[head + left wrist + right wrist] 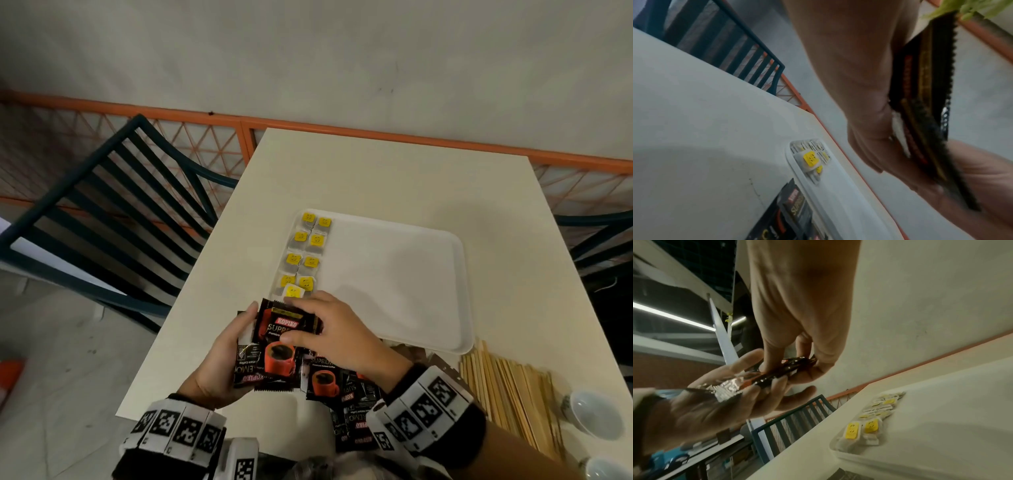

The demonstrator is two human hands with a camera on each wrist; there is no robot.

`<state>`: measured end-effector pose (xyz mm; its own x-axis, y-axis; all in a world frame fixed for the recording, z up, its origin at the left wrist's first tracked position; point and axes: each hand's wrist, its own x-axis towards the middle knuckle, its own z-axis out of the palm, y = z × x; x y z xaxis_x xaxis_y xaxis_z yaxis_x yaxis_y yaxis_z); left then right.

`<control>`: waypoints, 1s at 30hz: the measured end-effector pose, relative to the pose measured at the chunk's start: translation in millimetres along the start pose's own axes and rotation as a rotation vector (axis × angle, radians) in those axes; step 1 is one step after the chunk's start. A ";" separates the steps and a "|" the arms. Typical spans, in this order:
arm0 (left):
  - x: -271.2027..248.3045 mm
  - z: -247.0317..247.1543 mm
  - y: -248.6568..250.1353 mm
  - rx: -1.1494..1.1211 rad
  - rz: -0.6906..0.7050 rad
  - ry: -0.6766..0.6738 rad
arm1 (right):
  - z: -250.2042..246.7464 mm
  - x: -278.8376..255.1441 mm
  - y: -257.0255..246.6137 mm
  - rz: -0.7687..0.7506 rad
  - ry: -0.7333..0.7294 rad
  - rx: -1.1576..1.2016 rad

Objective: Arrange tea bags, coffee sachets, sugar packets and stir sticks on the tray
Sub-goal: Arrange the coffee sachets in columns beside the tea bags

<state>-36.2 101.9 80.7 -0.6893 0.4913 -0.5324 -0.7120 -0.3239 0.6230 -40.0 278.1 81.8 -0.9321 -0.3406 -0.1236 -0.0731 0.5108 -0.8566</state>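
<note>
My left hand [224, 356] holds a stack of black coffee sachets [270, 356] above the table's near edge, fingers curled under it. My right hand [329, 329] pinches the top sachet [287, 323] of that stack between thumb and fingers; the right wrist view shows the pinch on the sachet [789, 368]. The white tray [411, 274] lies just beyond, with several yellow-tagged tea bags [306, 253] in two columns along its left side. More coffee sachets [342, 387] lie loose on the table under my right wrist. Wooden stir sticks [507, 390] lie heaped at the right.
Two small white cups [596, 411] stand at the table's near right corner. Dark slatted chairs [113, 212] flank the table on the left and right. An orange mesh railing [376, 133] runs behind the white table [376, 178].
</note>
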 end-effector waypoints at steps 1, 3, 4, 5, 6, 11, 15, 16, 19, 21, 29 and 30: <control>1.2 1.1 1.9 0.073 -0.030 0.009 | 2.4 1.8 -0.1 -0.024 -0.011 -0.033; 5.3 2.3 1.8 0.232 -0.021 0.033 | 6.9 4.1 1.2 -0.073 -0.051 -0.115; 7.7 1.8 0.9 0.288 -0.002 0.039 | 7.8 4.6 2.6 -0.087 -0.070 -0.153; 9.0 1.8 0.1 0.320 0.010 0.042 | 7.3 4.2 4.7 -0.093 -0.080 -0.173; 9.4 1.7 -0.3 0.349 0.020 0.046 | 5.6 3.2 7.2 -0.091 -0.083 -0.169; 7.4 -13.2 0.9 0.417 0.080 0.146 | 1.3 -13.3 31.6 0.051 -0.059 -0.118; 2.8 -29.9 2.7 0.332 0.126 0.239 | 20.5 -27.6 67.2 0.107 -0.315 -0.623; 1.6 -32.3 2.6 0.308 0.130 0.245 | 25.5 -28.8 71.3 0.104 -0.335 -0.697; -0.1 -38.9 1.8 0.288 0.155 0.268 | 33.3 -27.8 72.8 0.089 -0.277 -0.741; -0.7 -40.8 0.7 0.288 0.181 0.271 | 33.4 -26.2 69.6 0.097 -0.245 -0.696; 3.1 -39.9 -8.3 0.285 0.187 0.183 | 7.6 -21.6 50.9 0.175 -0.168 -0.172; 3.8 -38.8 -8.0 0.275 0.191 0.165 | 2.0 -19.8 45.6 0.176 -0.136 -0.091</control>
<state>-38.3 75.0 51.5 -0.8348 0.2984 -0.4626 -0.5211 -0.1572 0.8389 -24.1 306.5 44.2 -0.8772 -0.3405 -0.3386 0.0483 0.6389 -0.7678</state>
